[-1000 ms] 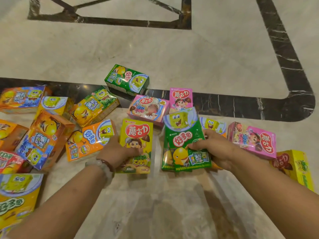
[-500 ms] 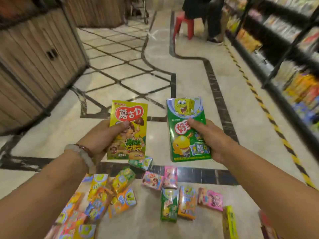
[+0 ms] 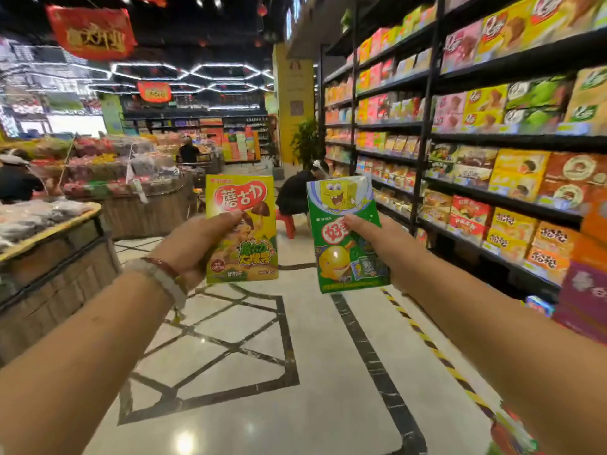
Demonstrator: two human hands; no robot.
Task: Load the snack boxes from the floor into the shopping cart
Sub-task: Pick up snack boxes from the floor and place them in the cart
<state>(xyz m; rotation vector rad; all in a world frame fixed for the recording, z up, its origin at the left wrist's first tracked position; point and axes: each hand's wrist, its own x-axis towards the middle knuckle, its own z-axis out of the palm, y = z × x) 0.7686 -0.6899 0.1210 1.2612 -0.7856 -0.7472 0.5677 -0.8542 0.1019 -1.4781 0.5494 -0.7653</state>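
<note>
Stocked shelves filled the frame's right; left hand pinched a yellow box, right hand a green box, upright at centre, presumably cart-bound.

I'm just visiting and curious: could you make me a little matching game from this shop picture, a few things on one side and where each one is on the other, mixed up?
Things:
1. yellow snack box
2. green snack box
3. red stool
4. bracelet

Places:
A. on the floor down the aisle, seen between the two boxes
B. held up in the right hand
C. around the left wrist
D. held up in the left hand

Pairs: 1-D, 2-B, 3-A, 4-C
</note>
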